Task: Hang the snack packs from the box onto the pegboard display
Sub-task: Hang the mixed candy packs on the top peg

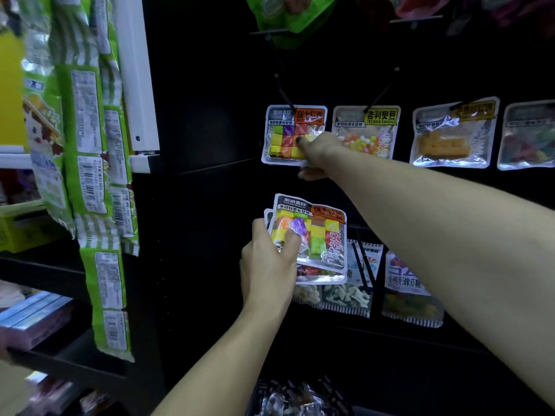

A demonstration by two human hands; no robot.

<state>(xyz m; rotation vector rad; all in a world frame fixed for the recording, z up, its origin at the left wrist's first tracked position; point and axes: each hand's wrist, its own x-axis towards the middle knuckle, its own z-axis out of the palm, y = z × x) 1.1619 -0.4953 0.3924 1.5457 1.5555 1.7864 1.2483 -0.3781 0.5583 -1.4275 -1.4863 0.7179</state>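
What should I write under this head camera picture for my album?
Right hand pinches a hanging candy pack on the pegboard while left hand holds spare packs.

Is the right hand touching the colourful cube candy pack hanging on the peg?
Touching. The head view shows the right hand pinching the hanging cube candy pack at its lower right corner, thumb on its front.

A black pegboard display (pixel 210 115) carries thin black pegs (pixel 282 91), from which clear snack packs hang in a row: a pack of coloured cubes (pixel 285 136), beside it a pack of small beans (pixel 365 133), then an orange-filled pack (pixel 450 136) and a fourth pack (pixel 528 136) at the right edge. A lower row holds further packs (pixel 411 292), partly hidden, while green bags (pixel 288 16) hang from the pegs above
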